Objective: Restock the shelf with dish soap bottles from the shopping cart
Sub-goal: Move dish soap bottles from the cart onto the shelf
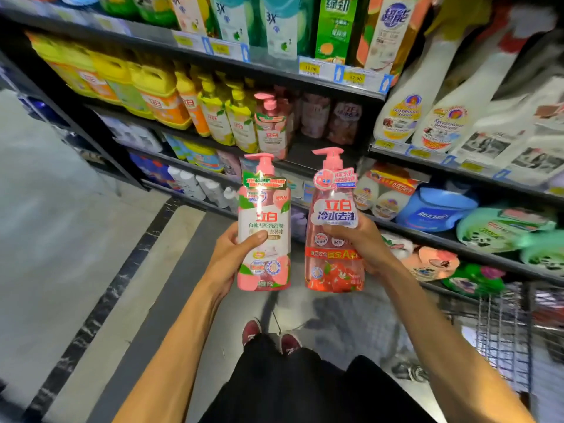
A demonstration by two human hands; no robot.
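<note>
Gripping one pump bottle apiece, your hands are both full: your left hand (pixel 227 257) wraps the peach-label bottle (pixel 265 227), your right hand (pixel 363 239) the clear red bottle (pixel 334 239), both upright, side by side. You're mid-carry, I'd judge. Next comes a reach to the shelf (pixel 320 154), beside the matching pink bottle (pixel 270 126) (pumps facing out). The shopping cart (pixel 500 331) stands at your right.
</note>
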